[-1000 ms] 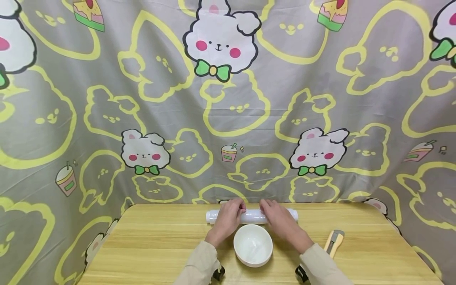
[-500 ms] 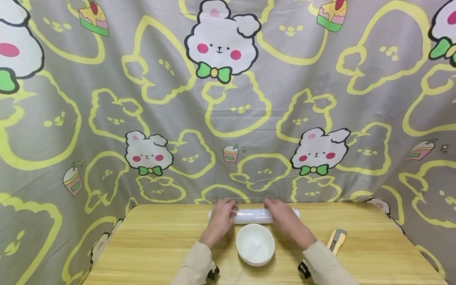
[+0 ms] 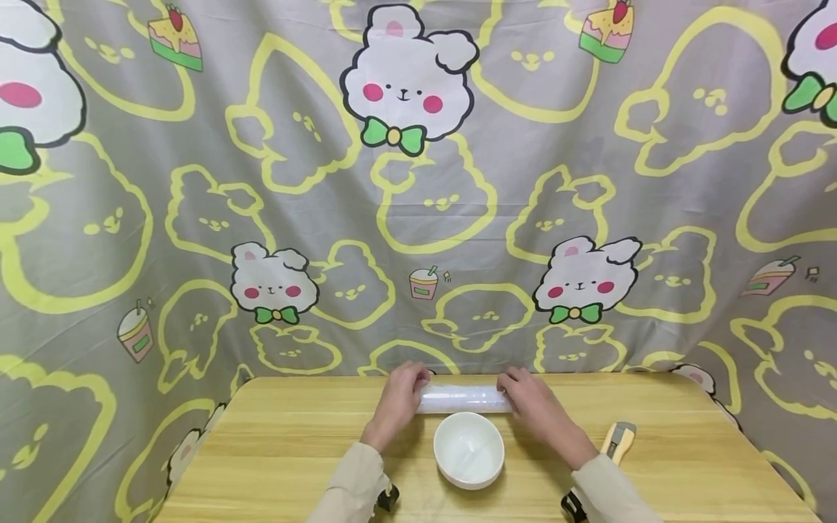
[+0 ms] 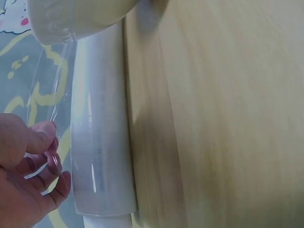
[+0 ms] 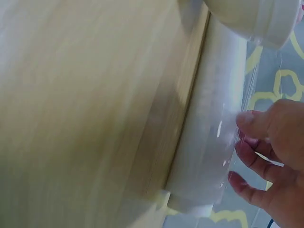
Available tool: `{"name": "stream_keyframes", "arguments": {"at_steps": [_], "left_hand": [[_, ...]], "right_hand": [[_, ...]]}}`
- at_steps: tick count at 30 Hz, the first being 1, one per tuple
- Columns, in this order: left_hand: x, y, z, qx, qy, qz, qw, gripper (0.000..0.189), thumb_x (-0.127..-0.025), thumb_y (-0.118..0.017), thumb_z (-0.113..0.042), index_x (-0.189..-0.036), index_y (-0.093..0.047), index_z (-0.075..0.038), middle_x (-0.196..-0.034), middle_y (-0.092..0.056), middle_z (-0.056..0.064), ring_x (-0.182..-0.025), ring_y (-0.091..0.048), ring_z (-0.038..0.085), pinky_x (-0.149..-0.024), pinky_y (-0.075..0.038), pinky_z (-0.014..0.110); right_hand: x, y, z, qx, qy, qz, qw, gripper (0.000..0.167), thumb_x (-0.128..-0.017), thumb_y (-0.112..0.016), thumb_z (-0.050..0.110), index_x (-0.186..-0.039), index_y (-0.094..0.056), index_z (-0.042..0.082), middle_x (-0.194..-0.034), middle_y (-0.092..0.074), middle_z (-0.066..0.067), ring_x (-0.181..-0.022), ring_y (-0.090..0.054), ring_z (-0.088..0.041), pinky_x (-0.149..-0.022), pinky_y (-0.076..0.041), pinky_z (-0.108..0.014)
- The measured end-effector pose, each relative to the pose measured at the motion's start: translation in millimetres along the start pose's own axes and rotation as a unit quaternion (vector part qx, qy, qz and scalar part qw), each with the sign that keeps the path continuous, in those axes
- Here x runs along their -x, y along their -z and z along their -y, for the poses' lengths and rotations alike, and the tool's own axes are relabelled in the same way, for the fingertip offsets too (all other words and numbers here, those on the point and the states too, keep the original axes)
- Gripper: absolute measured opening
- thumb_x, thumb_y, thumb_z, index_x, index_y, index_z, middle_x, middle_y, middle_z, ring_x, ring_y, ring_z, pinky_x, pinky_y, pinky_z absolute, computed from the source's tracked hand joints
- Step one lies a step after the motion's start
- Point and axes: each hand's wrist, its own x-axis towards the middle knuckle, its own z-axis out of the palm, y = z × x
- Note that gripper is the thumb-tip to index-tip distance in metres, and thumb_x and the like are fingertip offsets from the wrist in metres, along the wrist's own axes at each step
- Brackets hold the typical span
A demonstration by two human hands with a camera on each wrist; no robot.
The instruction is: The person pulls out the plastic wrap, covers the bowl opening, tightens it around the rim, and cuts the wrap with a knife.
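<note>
A roll of clear plastic wrap [image 3: 463, 399] lies crosswise on the table behind a white bowl [image 3: 468, 450]. My left hand [image 3: 400, 398] is at the roll's left part; in the left wrist view its thumb and fingers pinch the bunched loose edge of the film [image 4: 56, 102], which stretches beside the roll [image 4: 102, 137]. On the other side, my right hand [image 3: 535, 407] pinches the film's edge between thumb and fingertips, close along the roll [image 5: 204, 128] in the right wrist view. Both hands partly cover the roll's ends in the head view. The bowl [image 4: 85, 19] partly shows in both wrist views.
A yellow and grey utility knife [image 3: 617, 442] lies to the right of the right forearm, partly behind the sleeve. Patterned grey cloth [image 3: 445, 218] hangs behind the wooden table [image 3: 281, 450] and along its sides.
My hands have moved apart along the roll, the left one leftward and the right one rightward. The bowl and knife stay in place on the table.
</note>
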Motion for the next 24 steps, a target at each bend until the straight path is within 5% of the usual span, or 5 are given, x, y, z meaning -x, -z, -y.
{"name": "stream_keyframes", "arguments": {"at_steps": [5,7,12,18,24], "left_hand": [[0.1,1.8,1.8,0.0,0.006,0.009,0.9999,0.014,-0.088,-0.073,0.006,-0.088,-0.068,-0.007,-0.085,-0.062,0.003,-0.083,-0.061,0.02,-0.076,-0.055,0.035],[2.0,4.6,4.4,-0.004,0.009,0.03,0.9995,0.007,-0.091,-0.075,-0.004,-0.095,-0.07,-0.008,-0.092,-0.064,0.003,-0.09,-0.06,0.022,-0.08,-0.054,0.038],[12.1,13.1,14.9,-0.033,0.015,0.091,0.9952,0.025,-0.089,-0.081,-0.023,-0.108,-0.072,-0.01,-0.109,-0.064,0.004,-0.101,-0.057,0.026,-0.089,-0.049,0.049],[15.4,14.9,25.5,-0.02,-0.001,0.084,0.9962,0.007,-0.09,-0.077,-0.011,-0.092,-0.07,-0.011,-0.094,-0.064,0.001,-0.09,-0.06,0.021,-0.083,-0.052,0.042],[7.6,20.0,29.4,0.035,0.009,0.074,0.9966,0.01,-0.09,-0.075,-0.003,-0.084,-0.07,-0.009,-0.082,-0.064,-0.002,-0.075,-0.059,0.01,-0.067,-0.053,0.025]], "right_hand": [[-0.4,0.3,-3.7,0.024,0.011,-0.014,0.9996,0.03,-0.073,-0.075,-0.014,-0.087,-0.061,0.009,-0.083,-0.056,-0.002,-0.073,-0.053,-0.02,-0.061,-0.049,-0.035],[-1.8,0.0,-4.2,0.028,0.007,-0.01,0.9995,0.032,-0.073,-0.074,-0.016,-0.088,-0.06,0.01,-0.084,-0.056,-0.002,-0.074,-0.054,-0.021,-0.061,-0.049,-0.035],[-4.6,1.5,-4.7,0.03,-0.023,0.023,0.999,0.034,-0.078,-0.07,-0.018,-0.094,-0.06,0.011,-0.089,-0.06,-0.003,-0.076,-0.058,-0.023,-0.063,-0.053,-0.036],[-4.4,7.4,-5.8,0.018,-0.05,0.034,0.998,0.032,-0.081,-0.071,-0.015,-0.094,-0.062,0.013,-0.088,-0.062,-0.002,-0.078,-0.06,-0.021,-0.064,-0.056,-0.036],[-7.2,8.6,-7.7,-0.017,-0.06,0.036,0.9974,0.014,-0.093,-0.07,-0.003,-0.094,-0.066,0.01,-0.087,-0.063,0.0,-0.08,-0.063,-0.021,-0.068,-0.058,-0.038]]}}
